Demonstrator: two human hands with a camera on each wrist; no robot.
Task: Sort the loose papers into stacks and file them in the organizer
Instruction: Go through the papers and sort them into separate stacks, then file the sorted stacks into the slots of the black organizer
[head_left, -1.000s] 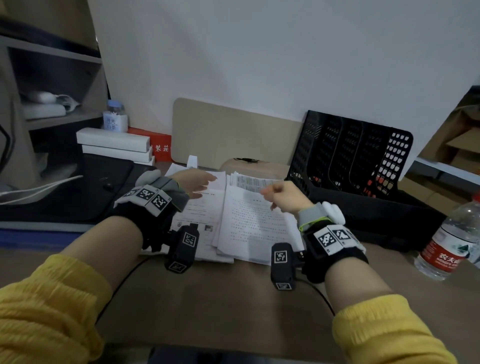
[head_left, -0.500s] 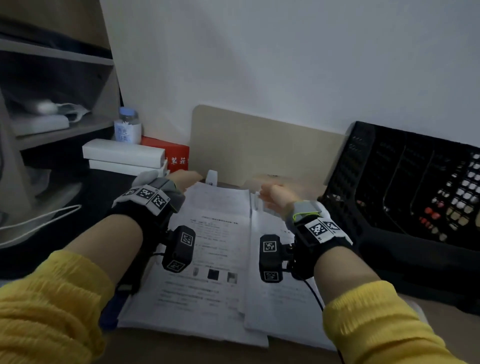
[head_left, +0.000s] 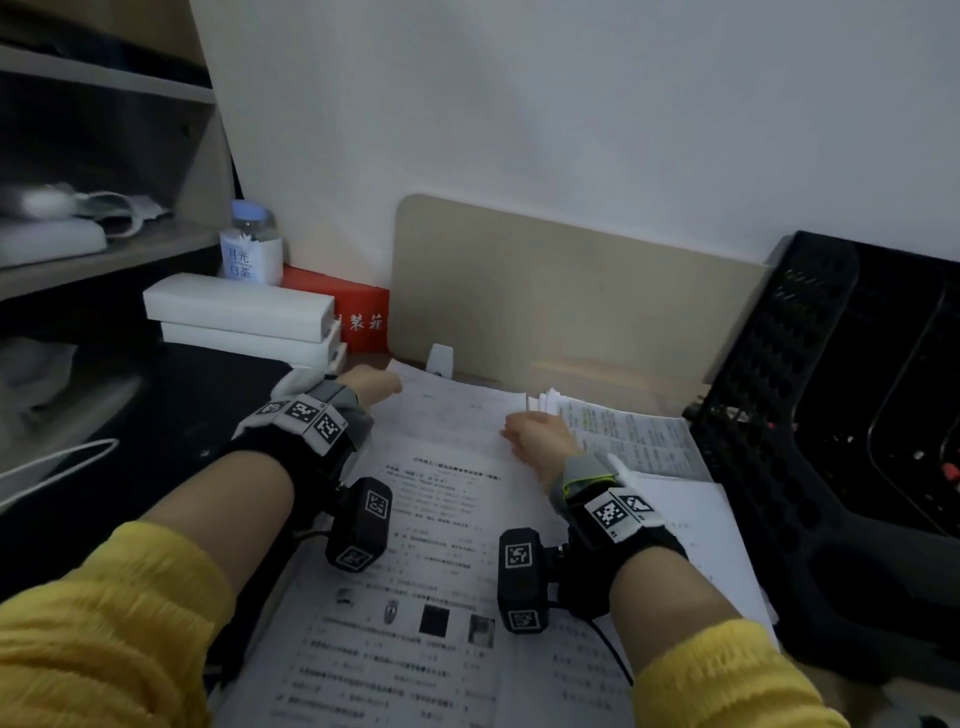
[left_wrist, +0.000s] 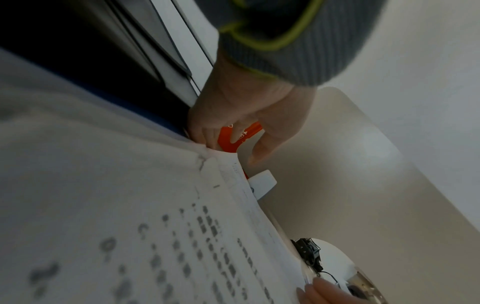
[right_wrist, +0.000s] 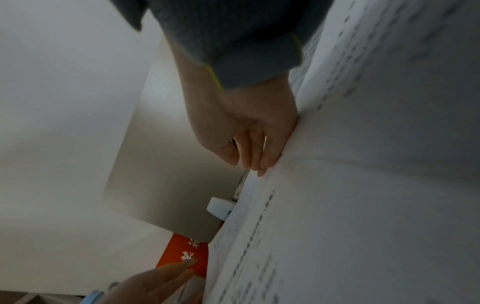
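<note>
White printed papers (head_left: 441, 519) lie in overlapping sheets on the bench (head_left: 597, 379), left of the black organizer (head_left: 810, 415) at the right; being thin and loosely layered, single sheets could slip, fan out or crease at a corner if only the top leaf is lifted or the far edges are pushed unevenly. The left hand (left_wrist: 241, 115) pinches the far left corner of the sheets between curled fingers and thumb. The right hand (right_wrist: 249, 131) rests nearly straight, close-set fingers along the far right edge.
</note>
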